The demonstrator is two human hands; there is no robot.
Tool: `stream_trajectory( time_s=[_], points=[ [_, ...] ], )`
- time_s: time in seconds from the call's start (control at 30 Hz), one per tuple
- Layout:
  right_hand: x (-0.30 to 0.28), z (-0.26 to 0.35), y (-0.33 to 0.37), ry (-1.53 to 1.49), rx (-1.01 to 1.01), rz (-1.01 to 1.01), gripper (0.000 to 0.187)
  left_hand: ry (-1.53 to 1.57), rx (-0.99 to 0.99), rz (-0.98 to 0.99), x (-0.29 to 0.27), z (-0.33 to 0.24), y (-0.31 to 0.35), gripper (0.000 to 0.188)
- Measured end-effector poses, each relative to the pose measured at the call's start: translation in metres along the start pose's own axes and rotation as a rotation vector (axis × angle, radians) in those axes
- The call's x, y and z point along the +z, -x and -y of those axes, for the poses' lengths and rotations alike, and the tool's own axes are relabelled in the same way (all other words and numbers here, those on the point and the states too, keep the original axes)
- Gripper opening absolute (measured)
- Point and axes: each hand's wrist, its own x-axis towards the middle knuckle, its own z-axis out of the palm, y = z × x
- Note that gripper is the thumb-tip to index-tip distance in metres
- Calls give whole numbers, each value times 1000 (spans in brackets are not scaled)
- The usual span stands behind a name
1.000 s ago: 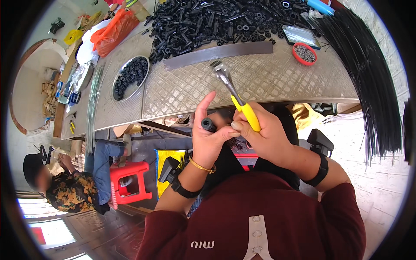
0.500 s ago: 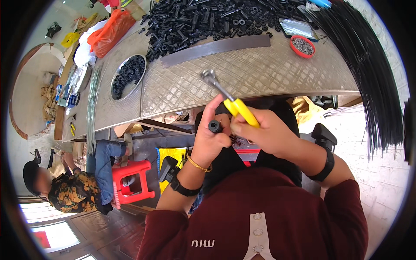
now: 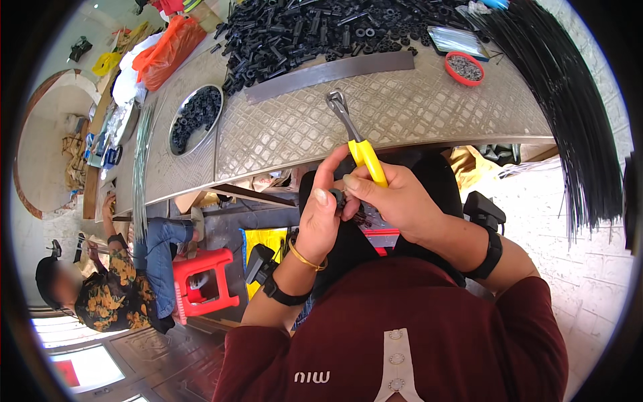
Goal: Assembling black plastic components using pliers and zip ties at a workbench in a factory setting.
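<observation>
My right hand (image 3: 407,208) is closed around the yellow handles of a pair of pliers (image 3: 365,159), whose metal jaws point up and away over the table's near edge. Between the curled fingers of my left hand (image 3: 319,224) is a small dark tubular part (image 3: 339,197), mostly hidden by the fingers. The left forefinger reaches up beside the plier handles. Both hands meet in front of my lap, and the right fingertips are at the dark part; whether they grip it too I cannot tell.
A textured metal table (image 3: 281,147) bears a large heap of black parts (image 3: 288,40), a flat grey strip (image 3: 328,77), an oval dish (image 3: 219,110) of black pieces and a red bowl (image 3: 464,82) of small metal bits. Black rods (image 3: 569,120) hang at right. A co-worker (image 3: 120,295) sits at left.
The pliers have swung more upright, and my right fingertips have closed in on the dark part, now less visible. At left the co-worker's hand has reached to the table edge, by a yellow-handled tool.
</observation>
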Motion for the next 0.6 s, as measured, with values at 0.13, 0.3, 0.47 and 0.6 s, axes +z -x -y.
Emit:
stream_trajectory(
  time_s=[0.13, 0.3, 0.47, 0.6],
  points=[
    [1, -5, -1, -25, -39, -14, 19, -28, 3, 14, -1, -1, 0, 95],
    [1, -6, -1, -11, -54, -36, 18, -24, -9, 32, -1, -1, 1, 95],
    [3, -5, -1, 1, -59, -28, 18, -21, 5, 24, -1, 0, 2, 92],
    [3, -4, 1, 31, -63, -51, 18, -18, 22, 13, 0, 0, 2, 91]
  ],
)
